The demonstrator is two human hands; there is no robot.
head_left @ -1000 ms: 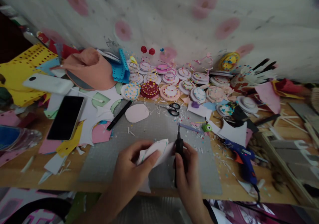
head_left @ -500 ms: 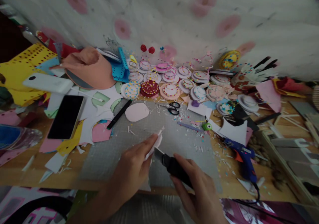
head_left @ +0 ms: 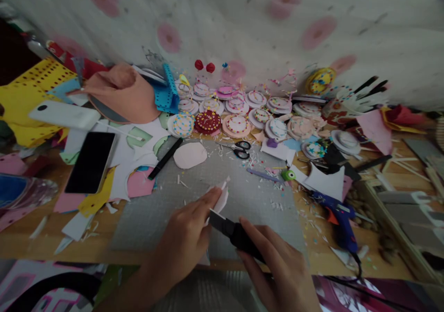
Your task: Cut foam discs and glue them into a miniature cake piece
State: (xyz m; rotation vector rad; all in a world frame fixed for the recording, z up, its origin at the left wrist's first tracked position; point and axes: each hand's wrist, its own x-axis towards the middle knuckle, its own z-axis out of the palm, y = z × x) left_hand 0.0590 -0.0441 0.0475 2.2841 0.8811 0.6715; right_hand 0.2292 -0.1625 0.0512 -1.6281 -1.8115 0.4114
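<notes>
Above the grey cutting mat (head_left: 145, 224), my left hand (head_left: 187, 233) pinches a small white piece (head_left: 221, 200), paper or foam by its look, tilted and partly hidden by the fingers. My right hand (head_left: 277, 266) is closed round the black handle of a utility knife (head_left: 243, 238). Its blade points left and lies close by the white piece and my left fingers; whether it touches them I cannot tell. Farther up the mat lie a pale oval cutout (head_left: 190, 155), a black pen-like stick (head_left: 165, 158) and scissors (head_left: 239, 150). Thin white shavings are scattered around.
Several small decorated paper hats (head_left: 237, 125) stand in rows at the back. At left are a phone (head_left: 90, 162), a power bank (head_left: 64, 115), a peach cap (head_left: 121, 94) and a bottle (head_left: 27, 192). A blue glue gun (head_left: 342, 224) and a wooden box (head_left: 388, 229) sit at right.
The knife has turned, its blade tip moving left and slightly down toward my left fingers. More of the white piece shows above the blade. My left hand has barely moved.
</notes>
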